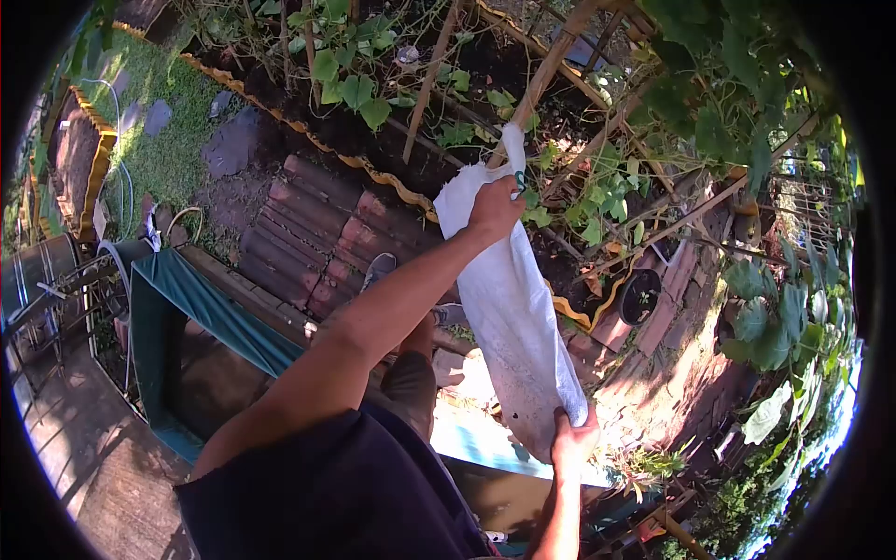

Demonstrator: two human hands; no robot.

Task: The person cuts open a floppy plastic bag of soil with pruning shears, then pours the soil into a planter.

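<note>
A long white cloth (513,308), soiled near its lower end, stretches between my two hands. My left hand (495,207) is closed on its upper part, beside a wooden pole (551,70) with white material around its lower part. A small green thing shows at the fingertips, too small to make out. Lower down, my right hand (573,441) grips the cloth's bottom edge, thumb on top.
Vines (359,89) and wooden sticks rise behind a wavy yellow border (327,149). Stacked roof tiles (313,233) lie left of my feet. A green fabric-sided container (149,345) stands at left, and a black pot (640,297) sits at right.
</note>
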